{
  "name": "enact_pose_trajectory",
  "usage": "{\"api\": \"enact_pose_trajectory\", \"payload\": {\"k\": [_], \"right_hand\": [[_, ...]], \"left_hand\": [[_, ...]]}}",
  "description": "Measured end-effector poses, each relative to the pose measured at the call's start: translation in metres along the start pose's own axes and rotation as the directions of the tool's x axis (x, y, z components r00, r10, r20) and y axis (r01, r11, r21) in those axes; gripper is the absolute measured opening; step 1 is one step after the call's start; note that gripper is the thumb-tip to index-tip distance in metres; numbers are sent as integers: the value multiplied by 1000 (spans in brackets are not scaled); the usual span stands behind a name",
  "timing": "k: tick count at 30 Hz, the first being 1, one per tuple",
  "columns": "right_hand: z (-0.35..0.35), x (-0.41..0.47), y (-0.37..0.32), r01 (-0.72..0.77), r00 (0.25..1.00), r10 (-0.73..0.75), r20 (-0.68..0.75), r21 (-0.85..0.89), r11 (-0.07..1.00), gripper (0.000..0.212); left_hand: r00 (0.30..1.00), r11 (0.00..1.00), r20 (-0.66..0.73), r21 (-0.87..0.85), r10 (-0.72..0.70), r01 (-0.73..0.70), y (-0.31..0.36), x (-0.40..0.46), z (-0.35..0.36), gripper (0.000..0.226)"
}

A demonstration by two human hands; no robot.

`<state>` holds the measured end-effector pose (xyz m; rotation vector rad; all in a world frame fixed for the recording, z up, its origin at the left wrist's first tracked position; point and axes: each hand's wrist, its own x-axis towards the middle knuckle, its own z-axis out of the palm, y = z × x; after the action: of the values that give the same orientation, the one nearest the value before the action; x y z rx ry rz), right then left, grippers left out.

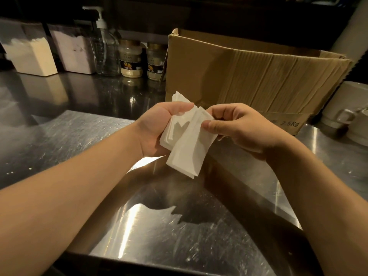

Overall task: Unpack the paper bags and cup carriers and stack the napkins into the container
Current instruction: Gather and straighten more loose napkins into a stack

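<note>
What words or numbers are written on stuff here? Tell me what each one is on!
"2.5Kg" is printed near the bottom right corner of the cardboard box, at.
The two jars behind the box have dark labels with yellow marks, but the writing is too small and blurred to read.
The napkins held in the left hand and right hand show no writing.

cardboard box [249, 80] blocking behind, bare steel counter [65, 140] left
</note>
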<state>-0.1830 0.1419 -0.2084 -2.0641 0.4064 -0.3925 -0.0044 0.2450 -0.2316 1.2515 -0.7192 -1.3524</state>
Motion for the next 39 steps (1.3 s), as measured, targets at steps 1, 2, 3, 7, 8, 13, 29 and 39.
{"api": "enact_pose_trajectory", "payload": {"k": [1, 2, 3, 7, 8, 13, 29, 39], "right_hand": [[1, 1, 1, 4, 999, -4, -41, 14, 1000, 11], [2, 2, 2, 3, 997, 0, -82, 34, 999, 11], [3, 3, 2, 4, 993, 3, -118, 57, 998, 11], [8, 4, 2, 24, 978, -19, -209, 24, 999, 11], [9, 4, 2, 23, 976, -23, -219, -2, 1000, 11], [16, 3, 3, 10, 966, -14, -259, -16, 1000, 10], [10, 14, 23, 46, 933, -15, -360, 79, 996, 20], [8, 27, 47, -90, 889, 112, -443, 70, 993, 14]], "left_hand": [[999, 1000, 32, 9, -6, 6, -1, 0, 1, 58], [998, 1000, 65, 13, -13, 12, -1, -1, 1, 56], [996, 1000, 92, 10, -18, 17, -2, -2, 1, 55], [985, 999, 165, -22, -39, 43, -4, -2, 1, 56], [980, 998, 194, -27, -45, 51, -5, -1, 0, 57], [956, 997, 285, -8, -73, 79, -5, -1, -2, 68], [969, 999, 246, 43, -17, 6, 2, -2, -14, 79], [866, 639, -196, 750, 461, -170, -14, 20, -23, 32]]}}
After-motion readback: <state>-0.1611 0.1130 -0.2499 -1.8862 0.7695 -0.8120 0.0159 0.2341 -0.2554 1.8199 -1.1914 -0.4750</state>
